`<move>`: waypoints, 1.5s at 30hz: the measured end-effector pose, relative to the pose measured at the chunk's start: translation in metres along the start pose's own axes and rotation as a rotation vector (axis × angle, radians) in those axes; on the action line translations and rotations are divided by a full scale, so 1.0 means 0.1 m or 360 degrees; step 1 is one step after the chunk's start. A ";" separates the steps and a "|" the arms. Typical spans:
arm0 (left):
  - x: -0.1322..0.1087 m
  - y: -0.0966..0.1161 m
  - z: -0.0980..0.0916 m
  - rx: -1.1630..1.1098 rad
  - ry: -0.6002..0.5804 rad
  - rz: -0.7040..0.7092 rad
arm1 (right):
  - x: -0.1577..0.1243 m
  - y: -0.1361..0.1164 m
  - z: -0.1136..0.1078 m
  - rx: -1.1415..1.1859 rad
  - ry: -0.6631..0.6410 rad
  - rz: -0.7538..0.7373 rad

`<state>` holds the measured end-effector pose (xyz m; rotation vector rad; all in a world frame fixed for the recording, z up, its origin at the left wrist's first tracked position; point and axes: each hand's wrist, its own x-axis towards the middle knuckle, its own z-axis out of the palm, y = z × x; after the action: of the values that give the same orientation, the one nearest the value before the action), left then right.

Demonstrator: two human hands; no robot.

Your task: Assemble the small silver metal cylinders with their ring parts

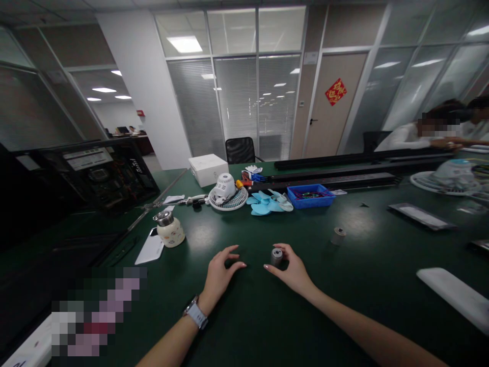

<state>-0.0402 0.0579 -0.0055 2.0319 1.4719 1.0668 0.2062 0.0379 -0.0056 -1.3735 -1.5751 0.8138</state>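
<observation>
Metal cylinder (pixel 276 258), small, grey, upright, dark-marked round top

A cream flask (pixel 172 234) stands on the left of the green table (pixel 244 326), a white box (pixel 209 171) farther back. Beyond is a black chair (pixel 240 151); a red diamond sign (pixel 336 92) hangs on the door (pixel 329 130).

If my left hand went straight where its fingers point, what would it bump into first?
Your left hand would likely meet the right hand, curved around the metal cylinder; depth is unclear.
</observation>
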 end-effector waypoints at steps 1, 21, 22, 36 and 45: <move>0.00 0.00 0.00 -0.0014 0.0058 -0.0020 | 0.01 0.00 0.01 -0.0005 0.0031 0.0024; 0.01 -0.01 0.02 -0.0134 0.0154 -0.0158 | 0.11 0.19 -0.38 0.0736 -0.0351 0.0301; 0.01 -0.02 0.02 -0.0145 0.0160 -0.0153 | 0.12 0.17 -0.43 0.0665 -0.0329 0.0284; 0.02 -0.06 0.05 -0.0122 0.0113 -0.0166 | 0.22 0.26 -2.08 -0.0853 0.0174 0.0504; 0.02 -0.04 0.05 -0.0162 0.0113 -0.0180 | 0.23 0.42 -2.12 -0.1034 0.0012 0.0634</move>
<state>-0.0388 0.0618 -0.0111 1.8360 1.5164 1.1535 0.4164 0.0536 0.0478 -2.2029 -1.6560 0.5269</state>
